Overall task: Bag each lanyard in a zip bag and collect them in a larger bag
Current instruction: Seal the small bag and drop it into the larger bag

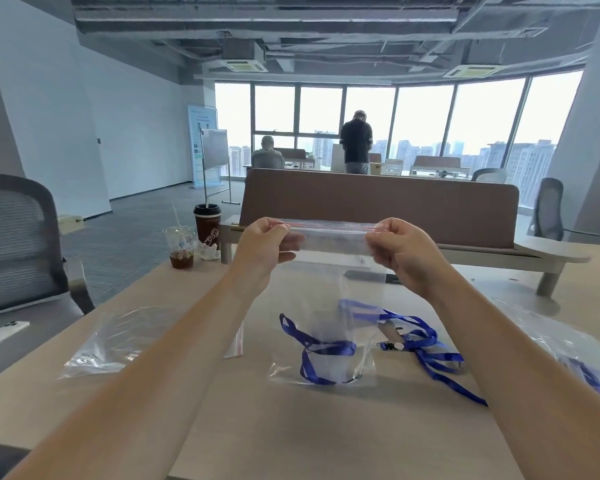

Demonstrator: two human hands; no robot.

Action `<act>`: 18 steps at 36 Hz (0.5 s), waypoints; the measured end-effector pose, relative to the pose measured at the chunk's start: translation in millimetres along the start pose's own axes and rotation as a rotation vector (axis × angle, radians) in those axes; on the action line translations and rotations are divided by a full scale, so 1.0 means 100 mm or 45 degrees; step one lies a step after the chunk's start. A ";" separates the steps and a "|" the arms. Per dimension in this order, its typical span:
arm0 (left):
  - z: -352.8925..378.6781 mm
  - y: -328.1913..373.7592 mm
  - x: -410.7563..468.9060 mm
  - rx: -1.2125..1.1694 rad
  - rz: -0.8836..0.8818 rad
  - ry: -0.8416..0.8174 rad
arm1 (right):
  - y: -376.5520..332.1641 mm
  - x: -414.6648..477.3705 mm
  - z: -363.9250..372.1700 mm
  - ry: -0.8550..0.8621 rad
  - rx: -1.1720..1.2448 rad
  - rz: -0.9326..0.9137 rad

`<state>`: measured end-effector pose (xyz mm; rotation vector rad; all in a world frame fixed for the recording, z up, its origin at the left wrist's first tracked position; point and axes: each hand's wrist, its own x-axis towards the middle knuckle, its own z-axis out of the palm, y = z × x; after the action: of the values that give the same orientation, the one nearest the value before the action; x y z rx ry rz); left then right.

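We hold a clear plastic zip bag with a red-striped seal (329, 233) up in front of us. Its top edge is stretched level between our left hand (267, 244) and our right hand (399, 251), each pinching one corner. The bag hangs down to the pale wooden table (291, 427). A blue ribbon lanyard (323, 351) sits bunched in loops in its lower part. Just to the right, a second blue lanyard (430, 344) lies loose and tangled on the table. To the left lies a flat pile of empty clear zip bags (118, 341). At the right edge rests a larger clear bag (551, 334), blue ribbon showing through it.
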<state>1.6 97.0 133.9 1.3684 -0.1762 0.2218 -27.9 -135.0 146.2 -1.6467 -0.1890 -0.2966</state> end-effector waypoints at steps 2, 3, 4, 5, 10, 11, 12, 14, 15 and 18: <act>-0.01 0.00 0.01 -0.013 -0.002 -0.016 | 0.00 0.01 -0.02 -0.001 0.008 0.013; -0.01 0.00 0.02 -0.017 -0.003 -0.026 | -0.01 0.01 -0.02 -0.001 0.017 0.022; -0.02 0.00 0.03 -0.001 -0.004 -0.039 | -0.01 0.01 -0.03 -0.004 0.030 0.030; -0.02 0.00 0.03 0.021 -0.006 -0.053 | 0.00 0.01 -0.04 -0.009 0.046 0.034; -0.06 -0.01 0.03 0.143 0.004 -0.132 | 0.01 0.03 -0.04 -0.007 0.070 0.056; -0.06 -0.01 0.03 0.138 0.001 -0.143 | 0.02 0.03 -0.04 -0.005 0.077 0.058; -0.06 -0.01 0.03 0.126 -0.003 -0.155 | 0.02 0.03 -0.04 -0.006 0.084 0.059; -0.05 0.00 0.03 0.111 -0.007 -0.182 | 0.01 0.02 -0.04 -0.009 0.097 0.065; -0.05 0.01 0.03 0.117 -0.006 -0.190 | 0.01 0.02 -0.04 -0.010 0.099 0.065; -0.03 0.03 0.01 0.182 0.018 -0.200 | 0.01 0.03 -0.05 0.009 0.068 0.056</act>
<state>1.4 100.6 136.2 1.5277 -0.3056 0.1406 -25.3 -139.9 147.0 -1.5946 -0.1540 -0.2613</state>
